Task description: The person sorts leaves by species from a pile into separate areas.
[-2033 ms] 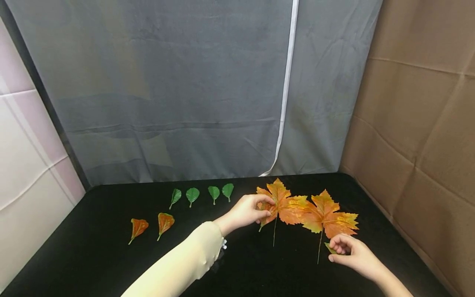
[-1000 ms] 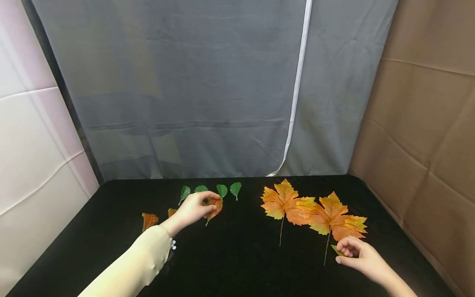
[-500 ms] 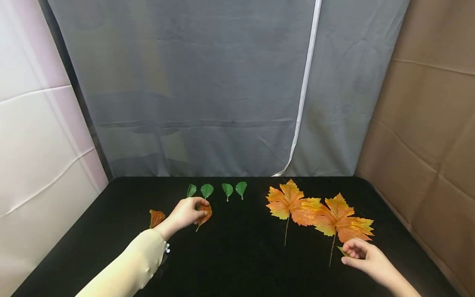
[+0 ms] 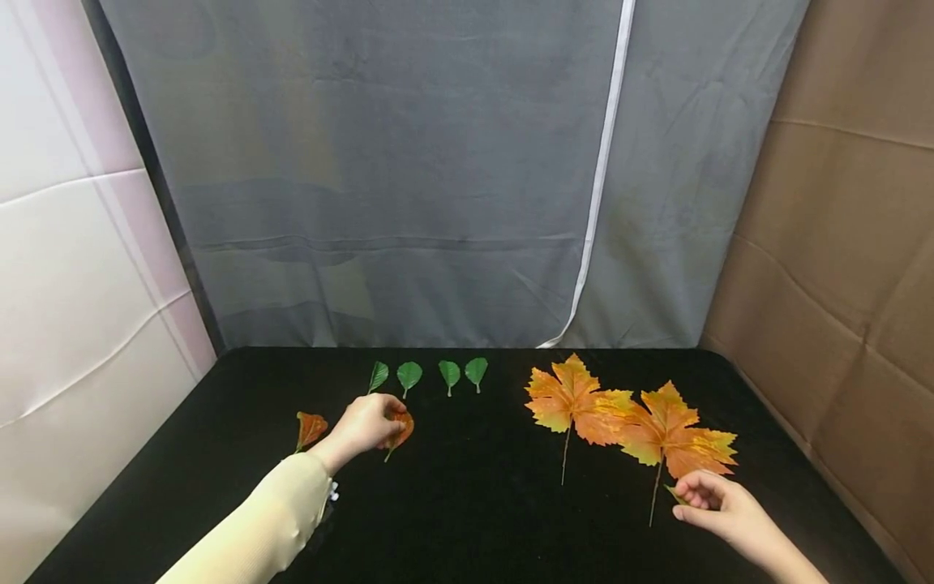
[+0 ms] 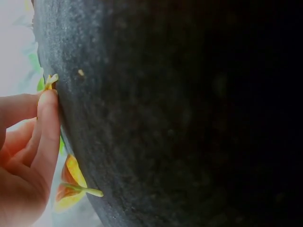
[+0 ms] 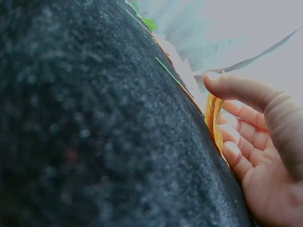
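Note:
My left hand (image 4: 365,423) pinches an orange leaf (image 4: 403,428) just over the black table, its stem pointing down; in the left wrist view the thumb and fingertips meet at this leaf's stem (image 5: 51,81). Another orange leaf (image 4: 311,428) lies left of the hand. Beyond it, a row of small green leaves (image 4: 409,375) lies near the back edge. My right hand (image 4: 718,504) holds a yellow-green leaf (image 4: 674,494) mostly hidden by curled fingers; the right wrist view shows a yellow leaf edge (image 6: 214,118) between thumb and fingers. It rests beside a large maple leaf (image 4: 667,430).
A second large maple leaf (image 4: 572,397) overlaps the first, both with thin stems toward the front. Grey cloth (image 4: 438,178) hangs behind the black table (image 4: 467,503). A brown panel (image 4: 839,243) stands right, a white one (image 4: 87,284) left.
My left hand has carried the orange leaf leftward from beside the maple leaves, and lowered it slightly near the other orange leaves. The right hand keeps its hold, and the view has shifted.

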### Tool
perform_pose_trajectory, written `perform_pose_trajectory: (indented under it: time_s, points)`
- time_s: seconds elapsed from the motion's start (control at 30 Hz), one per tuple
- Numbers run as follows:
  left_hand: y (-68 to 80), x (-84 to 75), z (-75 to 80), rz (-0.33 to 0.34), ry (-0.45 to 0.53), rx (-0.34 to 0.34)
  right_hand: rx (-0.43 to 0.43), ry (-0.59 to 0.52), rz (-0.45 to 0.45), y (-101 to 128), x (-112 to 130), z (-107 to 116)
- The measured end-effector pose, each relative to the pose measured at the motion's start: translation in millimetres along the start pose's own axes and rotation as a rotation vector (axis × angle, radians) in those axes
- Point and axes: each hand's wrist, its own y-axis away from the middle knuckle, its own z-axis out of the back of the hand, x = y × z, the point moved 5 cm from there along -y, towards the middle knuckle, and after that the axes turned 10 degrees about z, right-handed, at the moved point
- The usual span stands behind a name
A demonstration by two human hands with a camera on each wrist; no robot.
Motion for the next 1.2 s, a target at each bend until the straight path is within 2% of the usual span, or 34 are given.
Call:
perform_pose_trajectory:
  time_s: [0.2,0.33,0.43,0.5,0.57,0.67,0.77,0.93,1.07,1.2]
  points:
    - [5.6,0.8,2.2,0.014,-0.071,0.001,0.010,0.006,0.015,-2.4,2.5,-1.6]
    - [8.3,2.0,4.7,-0.019,-0.151,0.011,0.017,0.004,0.020,-4.0,3.3,-3.4]
    - [10.7,2.2,8.7,-0.048,-0.222,-0.011,0.018,0.008,0.014,-5.8,3.4,-4.3]
    - [11.8,2.2,11.4,-0.041,-0.244,-0.018,0.015,0.009,0.017,-6.6,3.8,-4.5]
    - [12.9,3.2,12.9,0.001,-0.243,0.004,0.009,0.012,0.017,-7.0,4.3,-4.1]
    - [15.1,5.0,13.8,0.100,-0.228,0.085,-0.009,0.027,0.010,-7.1,5.1,-2.7]
    - [18.5,4.8,14.5,0.169,-0.231,0.158,-0.053,0.046,-0.051,-6.8,4.6,0.7]
    - [22.1,0.1,14.1,0.175,-0.247,0.230,-0.153,0.106,-0.138,-7.6,9.6,10.3]
    - [22.7,-1.4,12.5,0.180,-0.264,0.257,-0.190,0.121,-0.097,-16.1,20.2,16.1]
    - [22.5,0.3,9.5,0.185,-0.284,0.275,-0.170,0.054,-0.057,-30.5,28.2,17.2]
